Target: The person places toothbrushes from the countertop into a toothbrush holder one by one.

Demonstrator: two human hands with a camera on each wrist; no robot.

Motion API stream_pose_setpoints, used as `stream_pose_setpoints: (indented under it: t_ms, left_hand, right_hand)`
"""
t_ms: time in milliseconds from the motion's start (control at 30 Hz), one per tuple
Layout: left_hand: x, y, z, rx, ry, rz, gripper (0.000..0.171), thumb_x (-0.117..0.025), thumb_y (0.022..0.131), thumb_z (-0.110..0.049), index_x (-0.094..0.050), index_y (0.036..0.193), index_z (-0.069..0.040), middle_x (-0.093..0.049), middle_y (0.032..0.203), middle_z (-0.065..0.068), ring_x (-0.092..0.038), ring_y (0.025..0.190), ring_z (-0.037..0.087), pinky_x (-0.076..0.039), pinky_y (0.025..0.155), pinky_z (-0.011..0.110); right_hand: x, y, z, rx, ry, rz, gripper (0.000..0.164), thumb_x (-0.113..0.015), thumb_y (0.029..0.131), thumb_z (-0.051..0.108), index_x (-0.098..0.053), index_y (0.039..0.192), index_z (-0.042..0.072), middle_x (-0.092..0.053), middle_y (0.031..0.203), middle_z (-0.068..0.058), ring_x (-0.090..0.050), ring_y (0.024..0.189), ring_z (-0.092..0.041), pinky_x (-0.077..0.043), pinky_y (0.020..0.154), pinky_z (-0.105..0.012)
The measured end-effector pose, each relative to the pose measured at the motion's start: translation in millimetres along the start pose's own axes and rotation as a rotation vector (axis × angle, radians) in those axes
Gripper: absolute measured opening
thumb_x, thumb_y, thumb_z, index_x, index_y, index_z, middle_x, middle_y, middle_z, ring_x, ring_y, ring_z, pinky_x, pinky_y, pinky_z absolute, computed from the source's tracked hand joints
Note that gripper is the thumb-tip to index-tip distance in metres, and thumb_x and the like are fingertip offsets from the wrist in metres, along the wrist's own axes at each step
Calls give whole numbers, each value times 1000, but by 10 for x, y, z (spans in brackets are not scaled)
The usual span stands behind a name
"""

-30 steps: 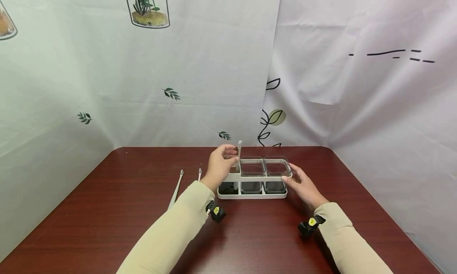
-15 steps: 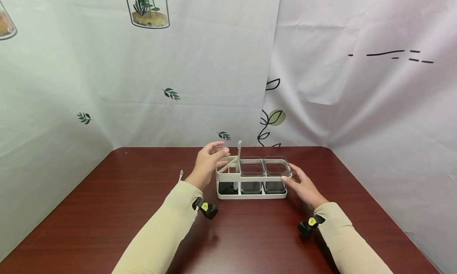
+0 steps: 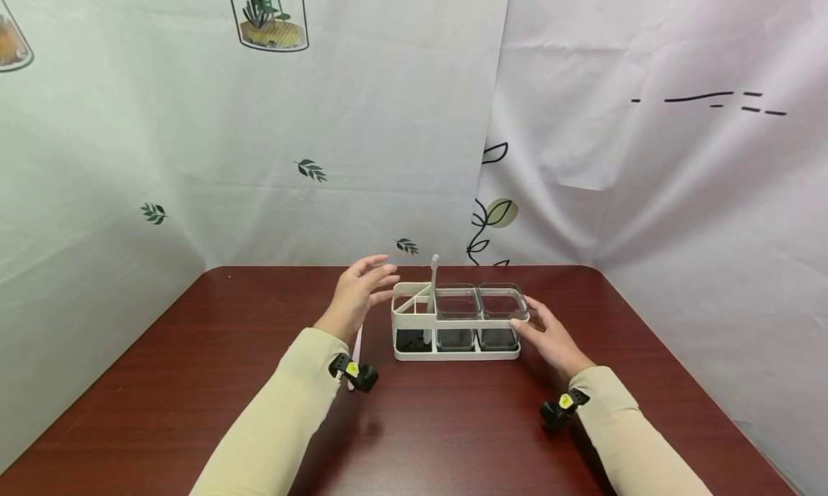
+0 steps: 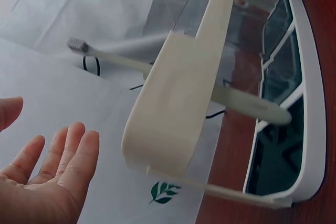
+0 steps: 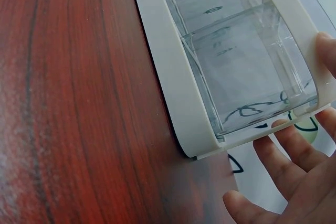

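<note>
A white toothbrush holder (image 3: 414, 322) stands upright on the table, with two clear cups (image 3: 456, 303) in its middle and right places. One toothbrush (image 3: 433, 273) stands nearly upright in the left section, head up; the left wrist view shows its handle reaching down towards the dark base. My left hand (image 3: 354, 295) is just left of the holder, fingers spread and holding nothing. With thumb in front and fingers behind, my right hand (image 3: 548, 339) grips the holder's upper right end. Another toothbrush (image 3: 357, 348) lies on the table, partly hidden by my left wrist.
The dark red wooden table (image 3: 453, 431) has rounded far corners. Behind and at both sides hangs a pale printed curtain (image 3: 362, 122), close to the far table edge.
My left hand has come away from the standing toothbrush and moved left, its fingers spreading. A toothbrush lying at the left is now hidden behind the left arm. The right hand stays put.
</note>
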State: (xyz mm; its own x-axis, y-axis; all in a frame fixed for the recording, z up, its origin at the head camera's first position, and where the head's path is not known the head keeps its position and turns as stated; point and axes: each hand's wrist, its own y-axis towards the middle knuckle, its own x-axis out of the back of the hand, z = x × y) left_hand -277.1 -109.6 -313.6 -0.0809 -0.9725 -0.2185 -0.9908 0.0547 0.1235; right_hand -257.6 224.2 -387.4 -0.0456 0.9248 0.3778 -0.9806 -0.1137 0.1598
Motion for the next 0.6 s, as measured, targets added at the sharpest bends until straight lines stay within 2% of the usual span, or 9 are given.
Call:
stream_pose_setpoints:
  t_ms: [200,333,467,600]
  left_hand:
    - [119,14,-19,26,5,-30,43,-58,95,-10,-47,135,0,-57,126,19,-65,96,15,-55,84,32]
    - [216,26,-32,37,13,-45,43,-57,96,-11,-45,136,0,-59,122,15,-64,98,17,-55,83,31]
    - [317,35,-28,54,27,-66,43,-57,97,-12,-44,137,-1,-57,125,17,-63,104,20,-55,83,30]
    - [411,35,-18,66,51,-80,45,-56,97,-13,-43,138,-1,-54,129,17,-62,105,19,-55,84,29]
  right_hand:
    - [-1,-4,-3,0,-9,3,67,-59,97,22,-24,151,4,-43,141,-26,-45,128,-37,-44,99,-38]
    - [1,0,-6,-4,-4,3,67,-59,97,22,-24,151,4,-43,141,-26,-45,128,-37,-44,99,-37]
    - [5,6,-8,-7,1,1,68,-60,97,21,-23,151,4,-43,141,-26,-45,127,-36,-44,98,-34]
    - [7,6,-12,-6,0,3,68,-60,97,22,-23,151,4,-43,140,-25,-46,127,-36,-44,98,-33]
